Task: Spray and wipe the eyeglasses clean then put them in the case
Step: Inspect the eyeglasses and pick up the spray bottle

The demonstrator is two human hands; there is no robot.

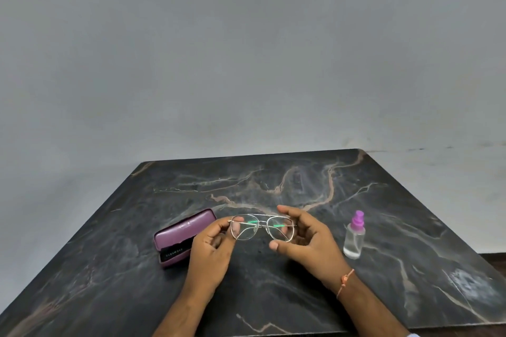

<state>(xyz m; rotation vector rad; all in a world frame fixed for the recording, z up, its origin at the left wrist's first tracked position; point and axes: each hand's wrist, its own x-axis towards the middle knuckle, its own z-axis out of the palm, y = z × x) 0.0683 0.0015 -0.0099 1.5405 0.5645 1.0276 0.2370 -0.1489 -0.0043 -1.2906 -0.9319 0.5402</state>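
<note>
Both hands have the glasses up over the table, left hand pinching one end of the frame, right hand loosely cupping the other. Best to hold by the rims, lenses untouched, free the right hand for the spray bottle; the case waits half-open on the left.

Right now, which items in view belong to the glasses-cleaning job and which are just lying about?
Job items:
eyeglasses, held by left hand and right hand
spray bottle
purple case, open, dark cloth inside

Lying about:
nothing loose; only the marble table and thread bracelet
</note>
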